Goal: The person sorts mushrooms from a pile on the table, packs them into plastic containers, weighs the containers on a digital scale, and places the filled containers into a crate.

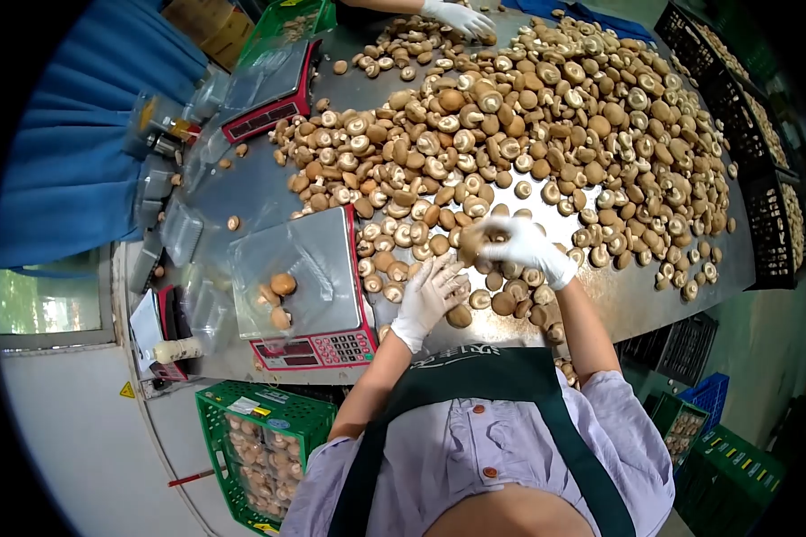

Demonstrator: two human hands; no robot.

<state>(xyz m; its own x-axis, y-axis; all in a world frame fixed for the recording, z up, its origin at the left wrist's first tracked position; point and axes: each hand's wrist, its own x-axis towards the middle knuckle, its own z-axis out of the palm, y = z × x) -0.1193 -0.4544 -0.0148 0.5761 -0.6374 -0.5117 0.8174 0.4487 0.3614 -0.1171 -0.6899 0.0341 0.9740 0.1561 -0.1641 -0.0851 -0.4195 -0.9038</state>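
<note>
dark green apron cloth (479, 380) over my puckered lilac shirt (466, 434) sits by the near edge of the steel tabletop (627, 304). my left hand (430, 294) is unclenched, fingers loosely spread beside a loose mushroom (458, 316); whether it touches it i cannot tell. my right hand (515, 243), blurred, pinches another mushroom (471, 243) just beyond. both wear thin white gloves (408, 332). bare shiny metal leaves room right of my wrist along the near edge, and between the nearer red-sided scale (340, 309) and the farther scale (264, 85). the mushroom heap (510, 125) spreads from the middle towards the right edge, where black perforated crates (767, 237) stand: rounded brown caps, pale undersides, stubby stems.
</note>
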